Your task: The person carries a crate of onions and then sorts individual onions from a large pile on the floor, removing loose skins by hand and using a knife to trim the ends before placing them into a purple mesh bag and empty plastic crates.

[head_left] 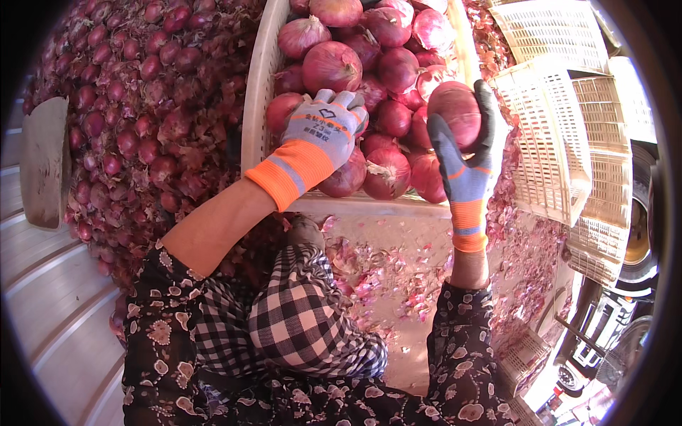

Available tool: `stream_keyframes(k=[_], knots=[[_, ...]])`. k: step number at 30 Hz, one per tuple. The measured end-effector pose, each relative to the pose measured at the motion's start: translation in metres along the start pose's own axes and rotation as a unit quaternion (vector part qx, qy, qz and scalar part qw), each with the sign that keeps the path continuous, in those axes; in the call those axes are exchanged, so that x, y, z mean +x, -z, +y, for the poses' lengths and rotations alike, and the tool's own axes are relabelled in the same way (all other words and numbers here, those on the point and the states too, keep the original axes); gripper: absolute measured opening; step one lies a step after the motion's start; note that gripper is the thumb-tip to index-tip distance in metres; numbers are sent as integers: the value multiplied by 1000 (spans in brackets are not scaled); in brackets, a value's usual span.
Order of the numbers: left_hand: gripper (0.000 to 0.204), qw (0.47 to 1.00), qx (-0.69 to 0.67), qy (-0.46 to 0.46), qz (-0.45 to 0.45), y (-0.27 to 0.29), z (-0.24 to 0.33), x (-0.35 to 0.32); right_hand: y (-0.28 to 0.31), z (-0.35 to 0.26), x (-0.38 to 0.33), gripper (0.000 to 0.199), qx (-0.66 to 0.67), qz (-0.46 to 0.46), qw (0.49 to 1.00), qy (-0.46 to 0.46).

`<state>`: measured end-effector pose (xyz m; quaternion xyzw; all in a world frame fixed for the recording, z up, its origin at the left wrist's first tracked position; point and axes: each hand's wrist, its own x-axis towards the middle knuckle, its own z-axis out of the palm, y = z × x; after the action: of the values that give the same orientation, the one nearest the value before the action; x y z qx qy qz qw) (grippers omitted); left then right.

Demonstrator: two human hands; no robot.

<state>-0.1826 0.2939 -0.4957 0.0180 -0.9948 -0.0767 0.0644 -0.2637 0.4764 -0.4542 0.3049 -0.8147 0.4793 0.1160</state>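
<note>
Gloved right hand [465,153] grips one red onion [455,113] just above the cream crate [257,85], while left hand [321,131] lies fingers-closed on onions nearer its left wall.

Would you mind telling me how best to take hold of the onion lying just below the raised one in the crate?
Grip the onion across its round middle, coming from above: neighbours press its sides, and its papery tip would tear.

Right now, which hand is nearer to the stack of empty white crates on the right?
Right. The right hand, holding a red onion, is just beside the stack of empty crates; the left hand rests on onions across the filled crate.
</note>
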Motion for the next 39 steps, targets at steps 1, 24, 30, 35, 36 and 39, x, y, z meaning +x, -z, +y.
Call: stream_keyframes(k=[1,24,30,35,36,39], knots=[[28,1000,3,0,3,-5,0,0,-9,11,-5,65,-160,-70,983,60],[44,945,-179,-76,262,29,-65,-101,-78,-60,-6,66,-158,-257,929,214],[48,947,-115,187,235,-20,-195,-199,-138,-74,-52,62,-105,-360,894,246],[74,761,137,630,76,-49,-353,-210,-128,-80,-51,59,-148,-384,884,221],[75,742,96,661,64,-47,-371,-209,-129,-79,-51,58,-142,-392,882,220],[73,689,-37,719,81,-45,-408,-203,-129,-74,-52,57,-136,-406,879,212]])
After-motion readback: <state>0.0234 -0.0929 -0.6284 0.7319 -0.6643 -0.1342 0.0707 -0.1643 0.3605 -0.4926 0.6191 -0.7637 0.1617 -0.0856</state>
